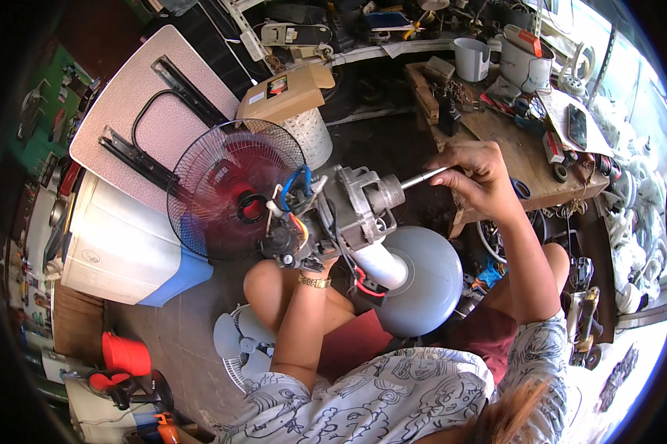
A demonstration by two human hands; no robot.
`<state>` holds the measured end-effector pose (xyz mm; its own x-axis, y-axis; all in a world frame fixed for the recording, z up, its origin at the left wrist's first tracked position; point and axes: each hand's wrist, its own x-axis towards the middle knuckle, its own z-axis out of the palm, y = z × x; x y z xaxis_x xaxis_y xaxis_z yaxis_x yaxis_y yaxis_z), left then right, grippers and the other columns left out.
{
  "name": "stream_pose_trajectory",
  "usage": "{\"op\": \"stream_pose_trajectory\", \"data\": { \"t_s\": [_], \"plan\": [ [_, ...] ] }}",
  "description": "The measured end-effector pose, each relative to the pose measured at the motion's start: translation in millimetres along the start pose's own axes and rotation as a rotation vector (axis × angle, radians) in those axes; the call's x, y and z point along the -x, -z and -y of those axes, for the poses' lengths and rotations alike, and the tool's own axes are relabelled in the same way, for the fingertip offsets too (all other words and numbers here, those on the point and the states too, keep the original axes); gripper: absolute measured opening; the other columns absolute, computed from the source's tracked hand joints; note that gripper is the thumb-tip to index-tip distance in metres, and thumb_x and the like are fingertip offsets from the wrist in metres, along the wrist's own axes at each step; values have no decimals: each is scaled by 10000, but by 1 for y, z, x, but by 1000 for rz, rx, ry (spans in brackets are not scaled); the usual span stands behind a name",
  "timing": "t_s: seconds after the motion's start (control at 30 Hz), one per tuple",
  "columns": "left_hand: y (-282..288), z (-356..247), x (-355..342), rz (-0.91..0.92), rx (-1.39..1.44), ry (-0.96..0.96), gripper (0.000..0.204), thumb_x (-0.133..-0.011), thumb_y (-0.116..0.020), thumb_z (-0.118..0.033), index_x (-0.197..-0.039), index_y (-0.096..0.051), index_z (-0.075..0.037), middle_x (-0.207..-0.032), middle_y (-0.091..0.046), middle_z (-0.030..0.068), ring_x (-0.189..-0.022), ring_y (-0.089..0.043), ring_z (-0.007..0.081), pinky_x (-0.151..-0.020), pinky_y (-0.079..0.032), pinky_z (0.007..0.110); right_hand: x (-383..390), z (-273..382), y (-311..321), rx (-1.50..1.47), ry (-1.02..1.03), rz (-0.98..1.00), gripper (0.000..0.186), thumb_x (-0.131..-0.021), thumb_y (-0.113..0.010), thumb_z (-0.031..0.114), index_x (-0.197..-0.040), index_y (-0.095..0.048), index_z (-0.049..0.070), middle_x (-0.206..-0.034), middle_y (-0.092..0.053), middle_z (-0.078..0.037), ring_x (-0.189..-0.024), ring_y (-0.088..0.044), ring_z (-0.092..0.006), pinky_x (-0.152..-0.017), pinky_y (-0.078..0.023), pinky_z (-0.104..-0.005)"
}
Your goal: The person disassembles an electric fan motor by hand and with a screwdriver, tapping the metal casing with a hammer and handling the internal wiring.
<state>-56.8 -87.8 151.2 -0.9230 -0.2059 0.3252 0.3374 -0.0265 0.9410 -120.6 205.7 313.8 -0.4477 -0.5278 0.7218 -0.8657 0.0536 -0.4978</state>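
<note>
A bare electric fan motor (356, 203) with a ribbed metal housing sits tilted on a white pole (381, 264), above a round grey fan base (426, 285). Blue, red and yellow wires (296, 194) loop around its rear gear case. My left hand (329, 264) grips the motor from beneath at the rear, its fingers mostly hidden behind the casing. A gold watch circles that wrist. Thumb and fingers of my right hand (478, 174) pinch the tip of the motor's thin steel shaft (424, 178). A black switch piece with red wire (369, 287) hangs by the pole.
A black fan grille (193, 166) with a red centre stands at left, before a pink folding table (160, 81) and a white-and-blue box (126, 244). Grey fan blades (248, 344) lie by my left leg. A wooden bench (511, 148) with tools and a phone (577, 126) stands right.
</note>
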Motion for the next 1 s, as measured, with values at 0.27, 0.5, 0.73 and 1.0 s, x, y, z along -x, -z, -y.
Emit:
{"op": "stream_pose_trajectory", "data": {
  "t_s": [0.27,0.5,0.73,1.0],
  "plan": [
    [4,11,2,13,-44,-29,588,-716,-670,5,-1285,-526,-37,-1340,-509,90,-1206,-475,170,-1029,-408,316,11,-15,-7,-188,-177,-71,160,-804,-735,119,-811,-671,-28,-724,-673,-81,-659,-634,-148,-615,-467,-257],
    [1,27,8,97,-155,-40,597,-717,-671,3,-1293,-519,-38,-1349,-501,90,-1215,-468,171,-1036,-403,315,22,-35,-12,-258,-434,-42,497,-984,-522,390,-626,-496,47,-548,-416,28,-514,-388,-71,-483,-318,-257],
    [15,50,-8,159,-318,-143,606,-719,-672,1,-1302,-512,-39,-1359,-493,90,-1225,-460,172,-1043,-398,314,23,-35,-29,-296,-482,-59,417,-976,-550,331,-707,-544,13,-577,-425,17,-547,-370,-77,-509,-324,-263],
    [15,128,-41,225,-80,32,415,-746,-728,-34,-1128,-566,-49,-1057,-594,28,-977,-536,165,-873,-473,343,85,-90,-64,-296,-682,-124,359,-986,-550,296,-734,-522,42,-553,-387,53,-512,-379,-48,-461,-298,-239]
  ]
}}
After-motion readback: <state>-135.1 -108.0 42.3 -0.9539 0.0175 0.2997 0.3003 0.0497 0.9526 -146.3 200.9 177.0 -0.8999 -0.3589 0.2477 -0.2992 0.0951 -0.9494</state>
